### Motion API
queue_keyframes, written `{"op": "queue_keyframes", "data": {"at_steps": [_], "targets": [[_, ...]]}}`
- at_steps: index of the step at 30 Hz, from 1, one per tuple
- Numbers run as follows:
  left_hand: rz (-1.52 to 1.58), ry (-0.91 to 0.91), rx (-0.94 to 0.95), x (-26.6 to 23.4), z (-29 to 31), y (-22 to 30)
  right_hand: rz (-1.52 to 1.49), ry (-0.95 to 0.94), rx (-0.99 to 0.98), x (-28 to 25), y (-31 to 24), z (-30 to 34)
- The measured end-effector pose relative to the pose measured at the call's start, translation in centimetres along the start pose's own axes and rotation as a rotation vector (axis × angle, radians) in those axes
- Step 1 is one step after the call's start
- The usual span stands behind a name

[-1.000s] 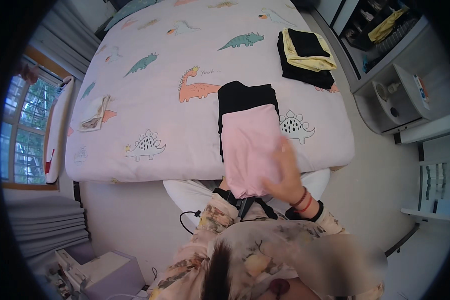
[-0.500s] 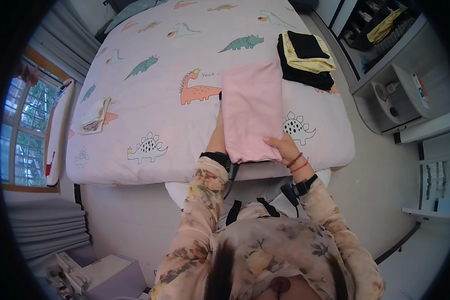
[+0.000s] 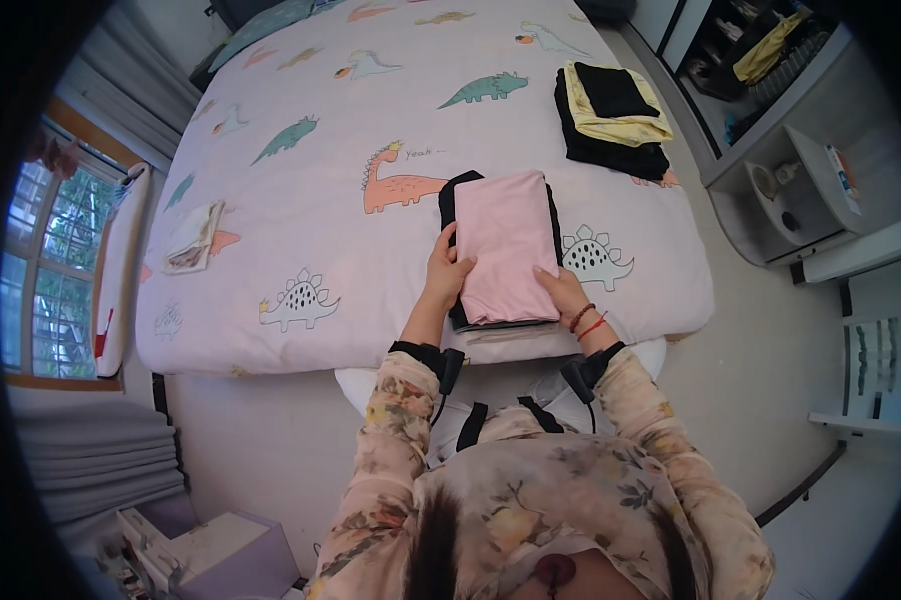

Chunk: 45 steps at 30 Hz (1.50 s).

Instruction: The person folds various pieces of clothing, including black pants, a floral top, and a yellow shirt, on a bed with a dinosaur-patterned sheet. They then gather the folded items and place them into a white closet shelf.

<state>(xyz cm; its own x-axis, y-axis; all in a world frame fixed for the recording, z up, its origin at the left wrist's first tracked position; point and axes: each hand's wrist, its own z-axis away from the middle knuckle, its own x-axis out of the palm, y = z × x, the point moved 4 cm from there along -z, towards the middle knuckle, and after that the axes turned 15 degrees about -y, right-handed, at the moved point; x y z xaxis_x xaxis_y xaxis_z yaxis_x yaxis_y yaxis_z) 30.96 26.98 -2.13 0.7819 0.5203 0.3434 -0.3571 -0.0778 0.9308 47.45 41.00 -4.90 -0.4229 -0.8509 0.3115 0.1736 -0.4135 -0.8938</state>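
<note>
A folded pink garment (image 3: 505, 245) lies flat on a small stack at the bed's near edge. Under it, a black folded garment (image 3: 450, 195) shows at the top left and along the right side. A pale folded cloth (image 3: 515, 334) peeks out at the stack's near edge. My left hand (image 3: 447, 268) grips the pink garment's left side, thumb on top, fingers along the edge. Opposite it, my right hand (image 3: 564, 291) has its thumb pressed on the lower right edge, with its other fingers partly hidden.
The bed (image 3: 370, 290) has a pink dinosaur-print cover. A pile of black and yellow folded clothes (image 3: 620, 125) sits at the right, and a small whitish folded cloth (image 3: 192, 240) at the left. Grey shelves (image 3: 790, 195) stand beyond the bed's right side.
The pink garment has come down onto the black one, slightly nearer me. My left hand, mostly hidden beneath it before, is now at its left side; the right hand stays at the right edge.
</note>
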Motion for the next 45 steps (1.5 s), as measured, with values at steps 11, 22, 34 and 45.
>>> {"op": "queue_keyframes", "data": {"at_steps": [11, 22, 34, 45], "targets": [[-1.542, 0.019, 0.348, 9.8, -0.4, 2.8, 0.332, 0.198, -0.033, -1.0, 0.9, -0.3], [-1.552, -0.123, 0.143, 8.7, -3.5, -2.5, 0.267, 0.221, -0.001, -15.7, -12.3, -5.5], [-1.503, -0.187, 0.075, 7.9, -5.5, -2.7, 0.72, 0.943, -0.015, -32.2, -28.0, -20.9], [-1.465, -0.186, 0.072, 7.7, -5.3, -3.3, -0.532, 0.419, -0.271, -27.0, -25.8, -25.1]]}}
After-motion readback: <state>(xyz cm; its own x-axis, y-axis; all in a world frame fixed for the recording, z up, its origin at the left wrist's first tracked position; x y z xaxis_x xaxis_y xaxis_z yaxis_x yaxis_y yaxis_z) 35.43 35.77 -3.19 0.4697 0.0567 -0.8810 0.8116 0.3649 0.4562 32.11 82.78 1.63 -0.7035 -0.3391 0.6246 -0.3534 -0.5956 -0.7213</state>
